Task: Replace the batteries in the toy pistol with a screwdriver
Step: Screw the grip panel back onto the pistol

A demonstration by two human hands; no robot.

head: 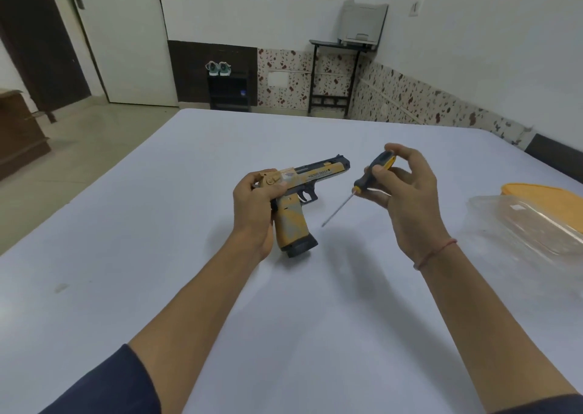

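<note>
A yellow and dark grey toy pistol [303, 199] is held just above the white table [157, 224] at its middle. My left hand [252, 202] grips its rear end near the hammer, with the barrel pointing away to the right and the grip hanging toward me. My right hand [400, 189] holds a black and yellow screwdriver [362, 180] by the handle, a little to the right of the pistol. The thin metal shaft slants down to the left, its tip close to the table and apart from the pistol.
A clear plastic container [530, 224] sits at the table's right edge, with an orange lid [536, 191] behind it. Past the table's far edge stand a small black stand with shoes [228, 88] and a black stand carrying a grey printer [362, 25].
</note>
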